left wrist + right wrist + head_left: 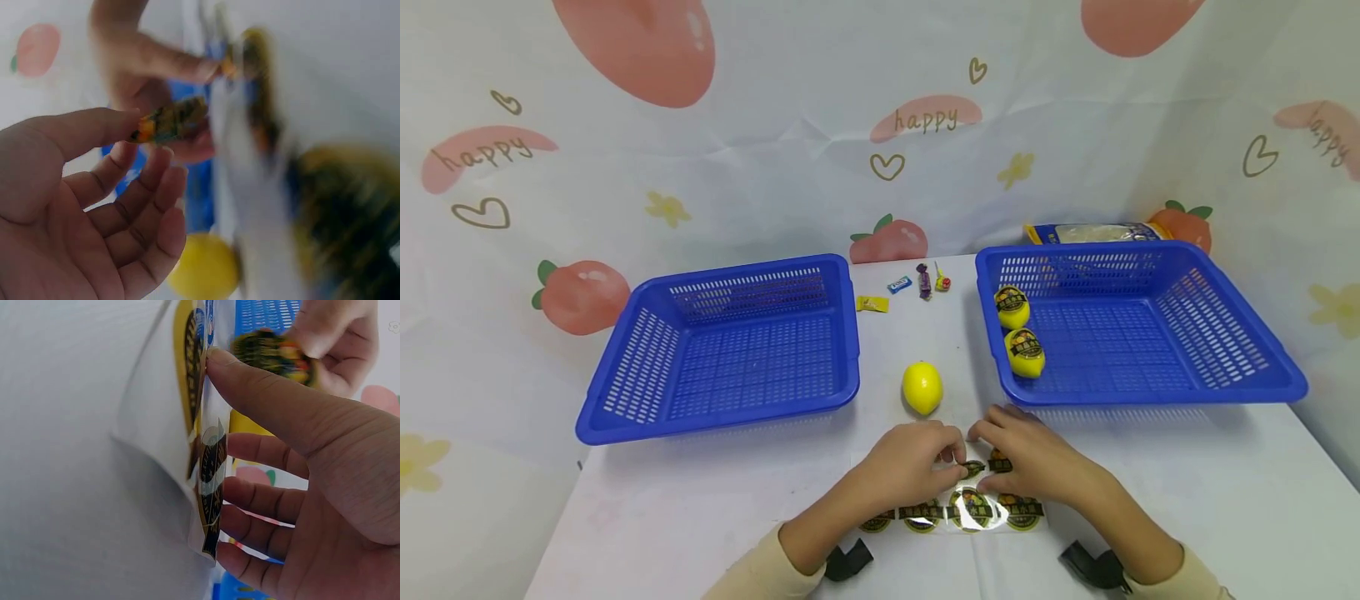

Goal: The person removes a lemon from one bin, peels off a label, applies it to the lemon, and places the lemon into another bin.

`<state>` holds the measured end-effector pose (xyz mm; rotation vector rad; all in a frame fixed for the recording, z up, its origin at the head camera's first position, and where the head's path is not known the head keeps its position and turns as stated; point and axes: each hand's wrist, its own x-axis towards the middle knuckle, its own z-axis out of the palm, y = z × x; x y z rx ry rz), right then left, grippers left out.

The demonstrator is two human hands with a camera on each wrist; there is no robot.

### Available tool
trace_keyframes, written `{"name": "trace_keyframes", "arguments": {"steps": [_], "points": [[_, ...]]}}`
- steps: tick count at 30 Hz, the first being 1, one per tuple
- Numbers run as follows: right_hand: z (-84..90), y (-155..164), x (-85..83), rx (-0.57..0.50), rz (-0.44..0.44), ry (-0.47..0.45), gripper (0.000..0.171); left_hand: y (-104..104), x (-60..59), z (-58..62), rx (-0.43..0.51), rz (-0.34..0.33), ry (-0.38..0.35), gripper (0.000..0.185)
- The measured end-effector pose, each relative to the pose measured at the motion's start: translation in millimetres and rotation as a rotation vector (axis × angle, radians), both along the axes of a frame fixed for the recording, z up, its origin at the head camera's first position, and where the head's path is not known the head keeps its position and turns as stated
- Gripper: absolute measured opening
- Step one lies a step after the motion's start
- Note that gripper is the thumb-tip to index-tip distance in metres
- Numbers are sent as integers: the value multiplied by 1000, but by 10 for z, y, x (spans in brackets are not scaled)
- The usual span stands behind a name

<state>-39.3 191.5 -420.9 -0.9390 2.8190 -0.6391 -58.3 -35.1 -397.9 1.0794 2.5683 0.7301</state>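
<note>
Peeling at the table's near edge

I see my left hand (913, 465) pinching a sticker (973, 467), thumb against fingertip. My right hand (1026, 454) clamps the sticker sheet (958, 510) at its top edge. A bare lemon (922, 387) sits just beyond, in the open lane between two blue baskets (730, 350).
</note>
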Motion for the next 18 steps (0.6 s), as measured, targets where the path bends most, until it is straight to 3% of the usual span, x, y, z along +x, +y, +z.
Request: {"name": "trace_keyframes", "arguments": {"steps": [7,18], "points": [[12,0,-1,7,-2,5,51,-164,-103,182,169,70,-113,10],[1,-6,4,0,16,44,51,-271,-200,258,344,183,-136,9]]}}
